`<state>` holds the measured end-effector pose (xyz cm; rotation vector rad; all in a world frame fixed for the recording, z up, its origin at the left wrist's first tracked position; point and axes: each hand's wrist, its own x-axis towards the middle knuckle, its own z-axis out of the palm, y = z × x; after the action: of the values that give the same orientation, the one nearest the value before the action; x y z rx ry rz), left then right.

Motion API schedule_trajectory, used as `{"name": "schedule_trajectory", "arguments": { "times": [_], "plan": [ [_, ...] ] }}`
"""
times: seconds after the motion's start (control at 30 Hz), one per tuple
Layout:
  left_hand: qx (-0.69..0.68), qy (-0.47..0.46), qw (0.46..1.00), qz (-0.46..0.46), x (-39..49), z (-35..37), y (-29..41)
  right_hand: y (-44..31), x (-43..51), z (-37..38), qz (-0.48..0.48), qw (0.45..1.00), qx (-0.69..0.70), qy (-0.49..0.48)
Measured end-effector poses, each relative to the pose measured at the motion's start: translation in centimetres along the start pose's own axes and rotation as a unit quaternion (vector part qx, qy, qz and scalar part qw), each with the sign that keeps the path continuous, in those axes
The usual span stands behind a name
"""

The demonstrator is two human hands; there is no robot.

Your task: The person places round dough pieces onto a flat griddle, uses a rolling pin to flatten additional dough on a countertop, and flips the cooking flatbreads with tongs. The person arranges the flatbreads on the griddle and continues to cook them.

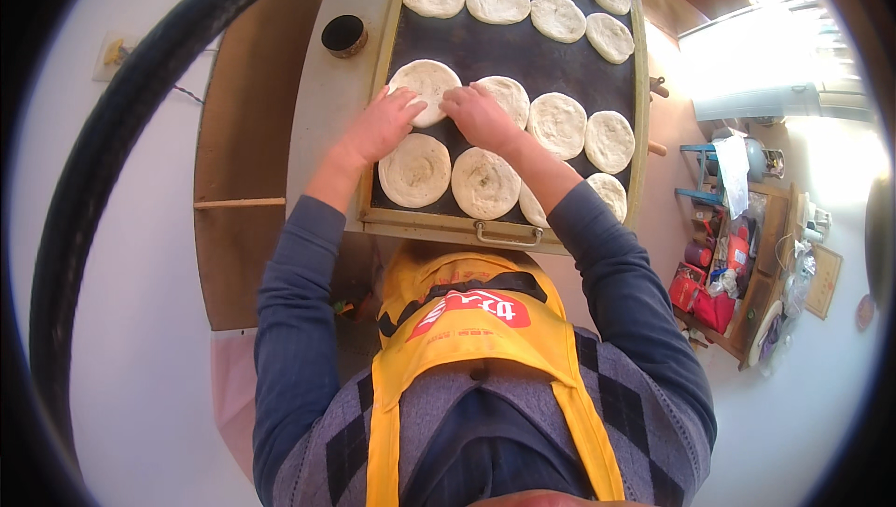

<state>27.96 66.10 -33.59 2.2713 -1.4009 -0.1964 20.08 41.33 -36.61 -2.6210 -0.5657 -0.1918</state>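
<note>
A flat, pale dough round (424, 78) lies at the left of the dark baking tray (483, 45), between my two hands. My left hand (387, 122) grips its lower left edge, with the fingers over the top. On its right edge are the fingers of my right hand (481, 115), which also partly covers a neighbouring dough round (509, 97). Nearer my body sit more rounds, among them one dimpled dough round (414, 171) below my left hand and another dough round (486, 183) below my right forearm. That forearm hides part of a further round.
Two rows of dough rounds (498, 1) lie on the tray's far part. A metal handle (509, 234) is on its near rim. A dark-mouthed cup (344, 36) stands on the ledge at left. Wooden shelving (241, 122) is further left, a cluttered wooden cabinet (763, 283) at right.
</note>
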Motion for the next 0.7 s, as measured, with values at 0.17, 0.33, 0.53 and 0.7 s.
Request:
{"name": "schedule_trajectory", "arguments": {
  "times": [0.17, 0.33, 0.53, 0.7],
  "plan": [
    [-0.047, 0.078, 0.996, -0.009, -1.7, 2.8, -1.3, -0.9, -0.8, 1.3, 0.058, 0.998, 0.01, 0.033],
    [-0.006, 0.078, 0.997, -0.02, -0.1, 2.1, -2.1, -1.4, 3.3, 2.4, 0.06, 0.99, -0.063, 0.112],
    [-0.019, 0.116, 0.992, -0.049, -0.2, 1.8, -1.8, -2.7, 2.9, 4.1, 0.121, 0.986, -0.065, 0.091],
    [-0.122, 0.162, 0.973, -0.112, -5.6, 1.4, 1.6, -2.3, 1.1, 3.0, 0.114, 0.98, -0.144, 0.07]
  ]
}}
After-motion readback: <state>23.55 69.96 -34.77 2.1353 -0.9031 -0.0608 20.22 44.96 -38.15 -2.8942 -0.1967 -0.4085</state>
